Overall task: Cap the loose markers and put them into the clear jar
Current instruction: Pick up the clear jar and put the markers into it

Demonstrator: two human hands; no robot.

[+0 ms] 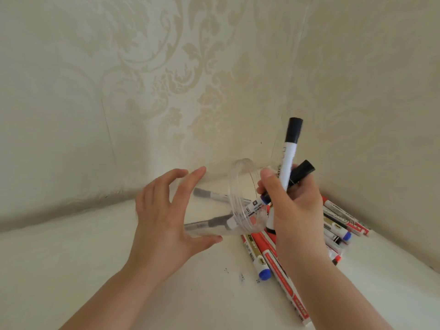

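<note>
Right hand (pixel 295 206) grips two black-capped markers (pixel 289 148) at jar mouth | left hand (pixel 166 217) curled round tipped clear jar (pixel 238 198), two markers inside | loose marker pile (pixel 333 225) near right | risk: markers already inside could be spilled if the jar is tilted further.

The wall (pixel 166 79) is pale cream with a faint damask of beige leaves and scrolls. The counter (pixel 95 270) is off-white, with a few dark specks near the heap of markers (pixel 273 256). That heap is mostly red and white barrels; some carry gold bands, two end in blue caps. Above the heap, a white marker (pixel 289 151) has a black cap. The clear jar (pixel 238 201) shows grey and black markers through its side.
</note>
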